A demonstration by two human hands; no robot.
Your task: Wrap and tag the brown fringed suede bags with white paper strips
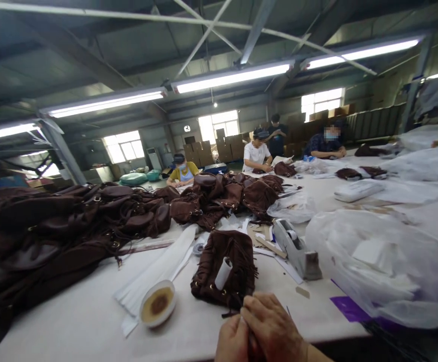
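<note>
A dark brown fringed bag point(237, 251) lies on the white table in front of me, with a small white roll point(224, 273) on top. At the bag's near edge, my right hand point(273, 324) is closed, its fingers pressed together over a dark strand or piece of the bag. My left hand point(233, 339) is closed beside it, touching it; what its fingers pinch is too hidden to name. A bowl of brownish liquid point(157, 303) stands left of the bag.
Brown bags point(128, 206) are heaped left and behind. A grey tape dispenser point(297, 249), paper strips point(158, 271) and a large clear plastic bag point(384, 266) surround the work area. Several people sit or stand beyond the table.
</note>
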